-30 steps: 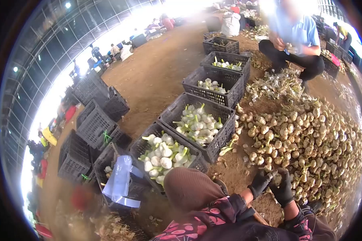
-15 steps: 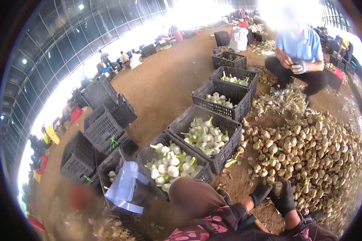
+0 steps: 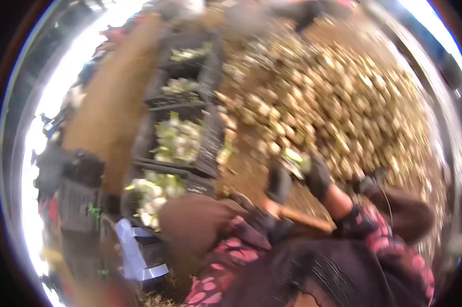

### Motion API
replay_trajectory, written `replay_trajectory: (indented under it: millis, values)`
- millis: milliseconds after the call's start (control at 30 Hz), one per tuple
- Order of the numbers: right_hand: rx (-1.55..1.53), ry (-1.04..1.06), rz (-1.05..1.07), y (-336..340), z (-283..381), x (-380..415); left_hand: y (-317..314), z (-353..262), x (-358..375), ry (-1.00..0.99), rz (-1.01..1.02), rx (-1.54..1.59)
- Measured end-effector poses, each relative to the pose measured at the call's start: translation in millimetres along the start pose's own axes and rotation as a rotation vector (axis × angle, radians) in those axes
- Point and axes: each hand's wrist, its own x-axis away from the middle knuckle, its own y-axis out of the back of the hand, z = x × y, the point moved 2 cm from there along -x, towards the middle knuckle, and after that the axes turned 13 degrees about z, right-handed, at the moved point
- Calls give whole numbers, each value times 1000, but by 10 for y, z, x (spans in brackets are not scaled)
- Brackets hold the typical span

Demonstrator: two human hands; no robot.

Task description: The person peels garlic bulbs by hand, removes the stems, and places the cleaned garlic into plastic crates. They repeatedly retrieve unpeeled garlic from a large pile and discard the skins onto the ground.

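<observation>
My left hand [image 3: 278, 180] and my right hand [image 3: 318, 178], both in dark gloves, are close together in front of my knees. Between their fingertips is a garlic bulb [image 3: 294, 156] showing pale and green parts, gripped from both sides. Motion blur hides the exact finger positions. Just beyond the hands spreads a large heap of brownish unpeeled garlic [image 3: 338, 102] on the ground. A wooden handle [image 3: 308, 220] lies across below my wrists.
To my left, a row of black crates [image 3: 208, 153] holds white garlic with green stems [image 3: 177, 140]. A pale blue plastic piece [image 3: 131, 250] hangs over a crate near my left knee [image 3: 195, 217]. More dark crates [image 3: 80, 204] are stacked farther left. Brown dirt floor [image 3: 110, 97] runs alongside.
The head view has swung down and to the right, blurring the scene. The bulb between my hands now shows green and white. The co-worker has mostly slipped out at the top.
</observation>
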Motion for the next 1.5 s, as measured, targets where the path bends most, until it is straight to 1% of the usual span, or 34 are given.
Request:
replay_trajectory:
  millis: [33, 100, 167, 200, 233, 300, 333, 367, 400, 433, 467, 500, 533, 567, 633, 667, 700, 733, 767, 833, 867, 900, 933, 967, 1000, 1033, 1100, 1167, 1233, 1267, 1333, 1367, 1433, 1500]
  values:
    - [-169, -118, -36, 200, -170, -94, -144, -40, 3, -121, -116, 444]
    - [-372, -212, 28, 107, 28, 54, 11, 168, -50, 72, 168, 659]
    - [-395, -119, 394, 358, -23, 32, -107, -41, 15, 200, -18, 736]
    - [-342, -90, 211, 162, 106, 144, -152, -123, -31, 150, -64, 522]
    - [-344, -82, 209, 181, 131, 168, -149, -101, -55, 150, -56, 519]
    - [-167, -71, 110, 267, 184, 205, -51, 59, -84, 65, 6, -392]
    - [-269, -52, 186, 259, 256, 258, 43, 503, -130, 216, 71, -619]
    - [-265, -52, 182, 308, 270, 250, 49, 829, -180, -49, 403, -1432]
    - [-100, 66, 273, 350, 305, 223, -17, 1147, -153, -34, 738, -1435]
    - [66, 188, 364, 352, 386, 214, -145, 1177, -68, -20, 1074, -1419]
    - [-27, 40, 493, 401, 498, 224, -139, 1164, 46, 258, 896, -1281]
    - [-23, 53, 492, 401, 527, 215, -179, 852, 134, 514, 712, -1126]
    - [5, 117, 407, 426, 549, 214, -192, 644, 74, 533, 488, -1319]
    - [31, 174, 316, 460, 559, 229, -127, 421, -82, 543, 428, -1307]
    - [166, 167, 278, 571, 532, 214, -88, -228, -145, 601, 267, -480]
    - [183, 152, 259, 587, 503, 204, -164, -243, -109, 545, 352, 43]
    - [200, 134, 245, 561, 483, 190, -232, -251, -75, 461, 410, 565]
    - [223, 142, 279, 517, 456, 198, -284, -173, -115, 221, 486, 650]
    - [246, 152, 315, 469, 442, 214, -310, -120, -70, 226, 472, 669]
    - [440, 203, 342, 422, 464, 165, -316, -1, -68, 200, 402, 675]
    - [751, 301, 210, 404, 494, 179, -312, 78, -61, 202, 399, 677]
    - [1060, 401, 68, 349, 561, 208, -293, 141, -70, 210, 325, 625]
    - [1061, 402, 68, 324, 585, 226, -277, 198, -81, 216, 253, 572]
    - [1254, 510, 77, 282, 615, 258, -284, 249, -83, 215, 256, 571]
    - [1448, 618, 86, 247, 633, 284, -295, 234, -74, 193, 206, 381]
    - [1448, 615, 83, 233, 631, 295, -297, 218, -59, 174, 155, 193]
    - [1655, 624, 62, 184, 589, 309, -340, 69, -6, 175, 154, 202]
    - [1627, 663, 12, 166, 557, 274, -351, -4, 33, 176, 152, 209]
    - [1653, 518, -107, 155, 591, 272, -348, -21, 41, 172, 134, 104]
    - [1651, 519, -116, 207, 597, 245, -336, 1, 40, 172, 141, 101]
    - [1241, 406, -67, 468, 571, 89, -312, 21, 20, 94, 213, 125]
    - [1248, 444, -137, 580, 552, 27, -320, 8, 34, 95, 217, 125]
    - [1156, 263, -233, 691, 584, 20, -400, -148, 75, 156, 369, 381]
    - [1095, 207, -244, 702, 581, 37, -422, -172, 95, 188, 432, 398]
